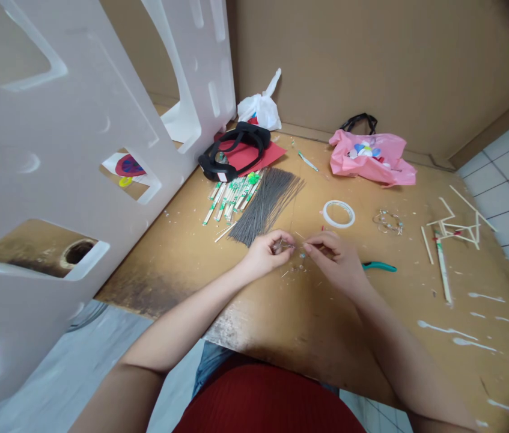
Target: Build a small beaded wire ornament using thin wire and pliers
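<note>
My left hand (267, 257) is closed in a pinch over the middle of the table. Between its fingertips is a thin wire (286, 244), curled near the thumb. Facing it, my right hand (334, 255) pinches near the wire's other end; whether this is the same strand is too fine to tell. Small clear and bluish beads (301, 257) show just below and between the fingertips. A teal handle (379, 266) pokes out beside my right hand, which hides the rest of that tool. To the right lies a beaded wire loop (388, 222).
A bundle of grey wires (265, 204) lies beyond my left hand, beside wrapped chopsticks (231, 198). Behind are a black headset (236, 153) and a pink bag (371, 159) with bottle caps. A tape roll (339, 214) and a stick frame (457, 231) lie rightward. A white plastic panel (101, 120) stands left.
</note>
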A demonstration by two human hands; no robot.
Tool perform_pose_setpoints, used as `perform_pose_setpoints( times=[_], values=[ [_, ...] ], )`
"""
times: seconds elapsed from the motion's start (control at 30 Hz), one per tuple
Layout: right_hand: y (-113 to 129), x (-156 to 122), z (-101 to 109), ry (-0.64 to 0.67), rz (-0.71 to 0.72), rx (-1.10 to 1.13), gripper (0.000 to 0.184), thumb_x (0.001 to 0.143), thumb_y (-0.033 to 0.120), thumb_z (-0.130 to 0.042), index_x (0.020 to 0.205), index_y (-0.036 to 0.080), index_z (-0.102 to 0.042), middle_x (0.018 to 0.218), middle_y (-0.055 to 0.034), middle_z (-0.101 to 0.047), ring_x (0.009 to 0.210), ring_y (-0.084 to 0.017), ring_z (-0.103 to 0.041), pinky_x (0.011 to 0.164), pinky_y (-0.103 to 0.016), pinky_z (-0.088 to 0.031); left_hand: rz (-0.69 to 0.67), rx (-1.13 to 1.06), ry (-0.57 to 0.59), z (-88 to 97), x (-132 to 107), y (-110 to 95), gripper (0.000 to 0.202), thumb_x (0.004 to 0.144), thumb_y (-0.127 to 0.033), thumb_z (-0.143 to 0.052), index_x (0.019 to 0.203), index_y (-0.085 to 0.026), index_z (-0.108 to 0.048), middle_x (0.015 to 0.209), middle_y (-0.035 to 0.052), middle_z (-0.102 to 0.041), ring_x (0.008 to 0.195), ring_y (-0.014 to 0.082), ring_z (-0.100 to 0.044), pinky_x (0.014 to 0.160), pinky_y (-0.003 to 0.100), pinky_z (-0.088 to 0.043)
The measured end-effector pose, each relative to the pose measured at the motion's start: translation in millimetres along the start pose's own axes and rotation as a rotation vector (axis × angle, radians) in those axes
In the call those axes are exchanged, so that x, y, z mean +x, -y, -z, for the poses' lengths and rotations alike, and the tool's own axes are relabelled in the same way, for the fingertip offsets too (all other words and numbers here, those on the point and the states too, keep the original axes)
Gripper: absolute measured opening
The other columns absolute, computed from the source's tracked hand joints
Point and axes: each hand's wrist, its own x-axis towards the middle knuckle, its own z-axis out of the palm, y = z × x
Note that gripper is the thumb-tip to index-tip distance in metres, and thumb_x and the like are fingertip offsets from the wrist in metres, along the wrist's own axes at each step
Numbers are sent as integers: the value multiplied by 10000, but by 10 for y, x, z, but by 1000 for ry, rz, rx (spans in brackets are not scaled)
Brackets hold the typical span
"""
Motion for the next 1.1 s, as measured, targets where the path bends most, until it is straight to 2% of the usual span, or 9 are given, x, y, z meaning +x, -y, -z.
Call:
perform_pose_setpoints(
  times=[0.17,0.27,0.4,0.53,0.7,0.87,0.97,1.1],
  values=[
    [4,0,-15,36,-61,64,149,807,297,-559,745,181,-629,677,-22,-625,628,-132,-567,574,-248,-442,-36,124,25,16,-16,-43,123,705,-219,-578,798,-142,-559,485,-91,-400,427,36,-314,452,154,-259],
    [7,1,-12,55,-42,54,144,808,284,-556,740,181,-630,666,-14,-614,620,-127,-553,575,-245,-429,-27,125,50,29,-27,-80,103,688,-193,-566,766,-158,-508,457,-106,-376,408,36,-319,436,147,-256],
    [7,5,-6,81,5,38,134,805,262,-557,725,186,-632,710,-26,-602,666,-133,-556,595,-250,-429,14,50,70,49,-30,-95,120,679,-188,-559,756,-166,-469,480,-101,-387,408,36,-315,420,149,-248],
    [5,6,-2,61,-6,26,127,801,257,-552,727,186,-626,724,-31,-592,662,-134,-548,600,-256,-430,61,-78,97,55,-23,-81,151,677,-183,-568,770,-170,-450,523,-95,-402,411,27,-325,423,146,-264],
    [-22,-10,3,42,-50,17,144,820,278,-525,733,188,-597,679,-24,-593,641,-140,-559,597,-262,-439,110,-173,109,34,-20,-69,176,669,-182,-595,777,-172,-457,536,-90,-434,415,26,-368,436,144,-321],
    [-24,-25,29,-9,-76,-17,158,822,317,-525,753,193,-595,721,-28,-594,631,-136,-549,537,-245,-419,144,-177,114,5,-25,-37,163,683,-185,-577,784,-175,-450,504,-98,-433,385,33,-386,434,161,-397],
    [9,-27,66,32,-158,124,175,825,350,-521,754,199,-575,612,5,-565,548,-121,-528,509,-242,-417,160,-196,125,0,-28,-30,163,692,-203,-575,785,-177,-444,494,-103,-430,370,39,-410,434,178,-431],
    [36,-29,94,121,-246,348,198,812,390,-539,817,197,-584,594,12,-594,517,-117,-554,488,-239,-436,172,-229,126,16,-26,-57,180,695,-235,-589,781,-172,-444,531,-83,-477,389,56,-487,397,153,-385]
  ],
)
